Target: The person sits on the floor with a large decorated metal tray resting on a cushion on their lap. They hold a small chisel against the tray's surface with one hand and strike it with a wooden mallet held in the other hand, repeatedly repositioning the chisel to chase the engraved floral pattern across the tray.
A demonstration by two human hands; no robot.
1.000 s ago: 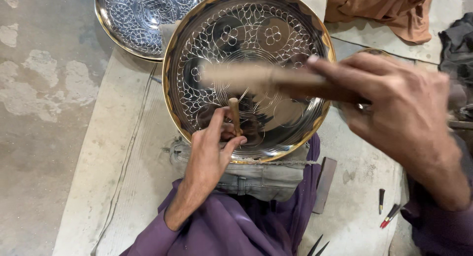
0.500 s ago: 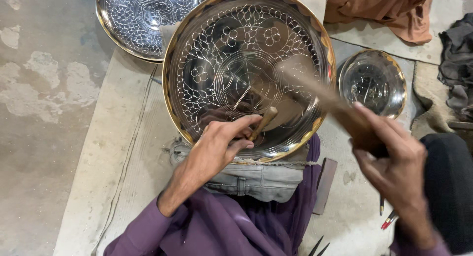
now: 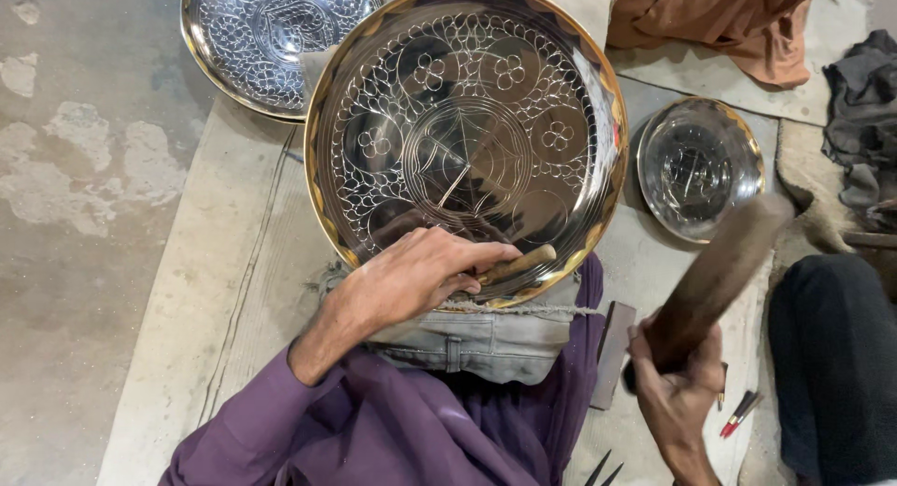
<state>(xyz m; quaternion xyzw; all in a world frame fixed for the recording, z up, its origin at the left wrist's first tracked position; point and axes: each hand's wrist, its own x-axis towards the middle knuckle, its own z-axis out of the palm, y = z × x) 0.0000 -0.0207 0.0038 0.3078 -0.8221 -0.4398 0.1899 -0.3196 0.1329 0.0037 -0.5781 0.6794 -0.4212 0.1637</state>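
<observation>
A large round metal tray point(image 3: 598, 121) with a gold rim and engraved flower and circle patterns rests tilted on my lap. My left hand point(image 3: 411, 276) lies on its lower edge and grips a short brown chisel point(image 3: 519, 262), whose tip points right along the rim. My right hand point(image 3: 677, 393) is low at the right, closed on the handle of a dark wooden mallet point(image 3: 719, 271), which is blurred and raised away from the tray.
A second engraved tray point(image 3: 243, 37) lies at the top left, and a small metal bowl point(image 3: 696, 164) at the right. Orange cloth point(image 3: 719, 19) and dark cloth point(image 3: 864, 112) sit at the top right. Small tools point(image 3: 738, 411) lie on the concrete floor.
My right hand has swung the mallet away from the tray, down and to the right. My left hand has laid the chisel flatter against the tray's lower rim.
</observation>
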